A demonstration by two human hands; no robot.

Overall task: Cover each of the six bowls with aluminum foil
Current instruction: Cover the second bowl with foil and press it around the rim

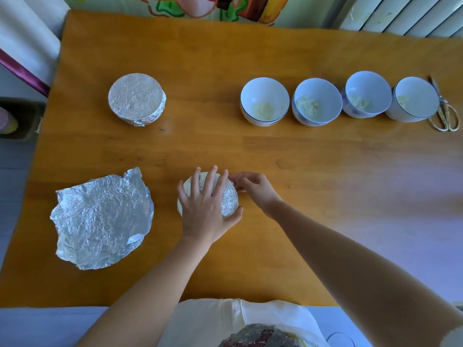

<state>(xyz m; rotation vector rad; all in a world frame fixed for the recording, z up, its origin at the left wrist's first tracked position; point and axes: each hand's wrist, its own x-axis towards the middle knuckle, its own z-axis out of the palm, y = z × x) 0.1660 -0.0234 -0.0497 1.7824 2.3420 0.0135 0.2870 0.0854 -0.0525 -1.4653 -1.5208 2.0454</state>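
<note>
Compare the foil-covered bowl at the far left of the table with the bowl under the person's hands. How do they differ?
The far covered bowl stands alone, untouched; the near bowl lies under the left hand, with the right hand pinching foil at its rim. The far covered bowl looks finished, while the near bowl is being wrapped. Both wear crinkled silver foil on the wooden table.
</note>
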